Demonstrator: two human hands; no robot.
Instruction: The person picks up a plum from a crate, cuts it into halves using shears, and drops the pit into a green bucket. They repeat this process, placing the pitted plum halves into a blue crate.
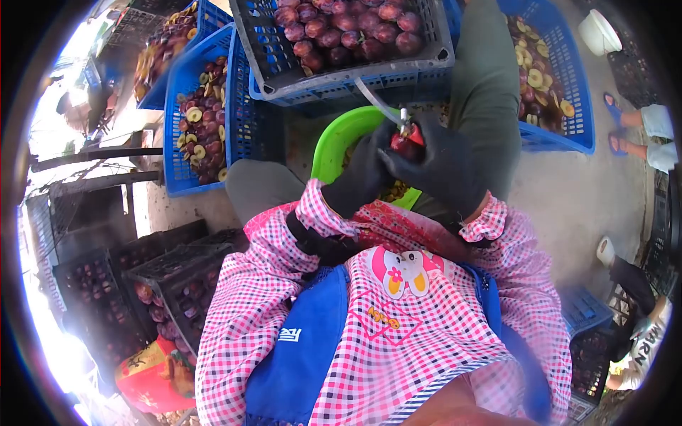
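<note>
A dark red plum (408, 144) is held between my gloved hands above the green basin (328, 145). My left hand (366, 167), in a black glove, closes round the plum's left side. From the right, my right hand (444, 167), also black-gloved, wraps its fingers against the fruit. A small metal tool (405, 121) with a pale curved strip (374, 98) behind it stands at the top of the plum; which fingers grip it is hard to tell. Pieces of fruit lie in the basin below.
A black crate (341, 82) of whole plums rests ahead on a blue crate. Blue crates of cut plums stand left (170, 153) and right (579, 106). Dark crates (160, 284) are at the lower left. Other people's feet (616, 128) and a person (650, 341) show at right.
</note>
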